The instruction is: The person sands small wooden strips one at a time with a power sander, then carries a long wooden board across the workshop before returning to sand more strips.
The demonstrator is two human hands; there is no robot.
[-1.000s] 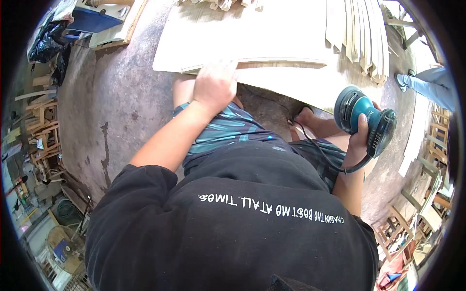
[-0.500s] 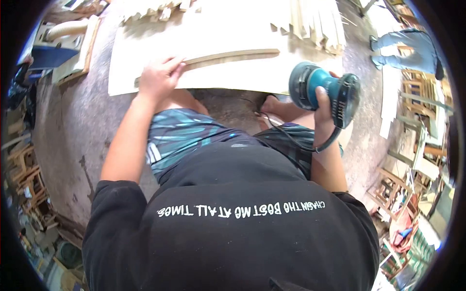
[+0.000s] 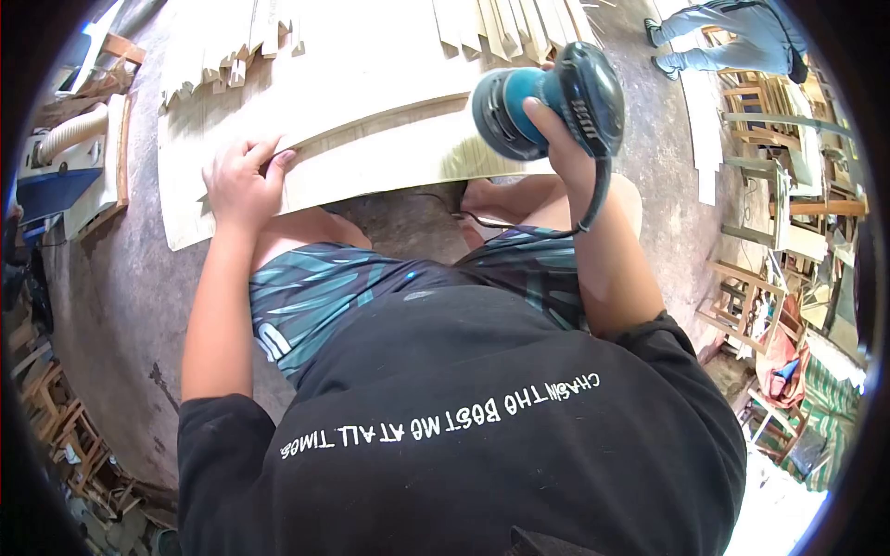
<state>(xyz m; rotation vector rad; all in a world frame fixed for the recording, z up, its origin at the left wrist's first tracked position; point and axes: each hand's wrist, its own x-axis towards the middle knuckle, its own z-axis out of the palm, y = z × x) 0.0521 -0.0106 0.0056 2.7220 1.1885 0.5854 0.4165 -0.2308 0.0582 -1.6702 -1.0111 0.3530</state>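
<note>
My left hand (image 3: 245, 187) is closed over the left end of a long, slightly curved wooden strip (image 3: 389, 115), which lies across a pale worktop (image 3: 343, 178). A teal and black orbital sander (image 3: 530, 97) is gripped in my right hand (image 3: 567, 148), fingers wrapped round its body. Its round pad faces left and is tilted, overlapping the strip's right end in this view. From the sander's lower end a black cord (image 3: 601, 196) runs down past my right wrist. The fingertips of my left hand are partly hidden by the hand.
Several cut wood pieces (image 3: 243, 54) lie at the worktop's far left, and more strips (image 3: 505, 26) at its far right. My legs are under the near edge. At upper right stands a person in light blue trousers (image 3: 718, 42), near wooden frames (image 3: 742, 301).
The sander has come up and left from beside the worktop to over the strip's right end. My left hand stays at the strip's left end. The camera view has shifted.
</note>
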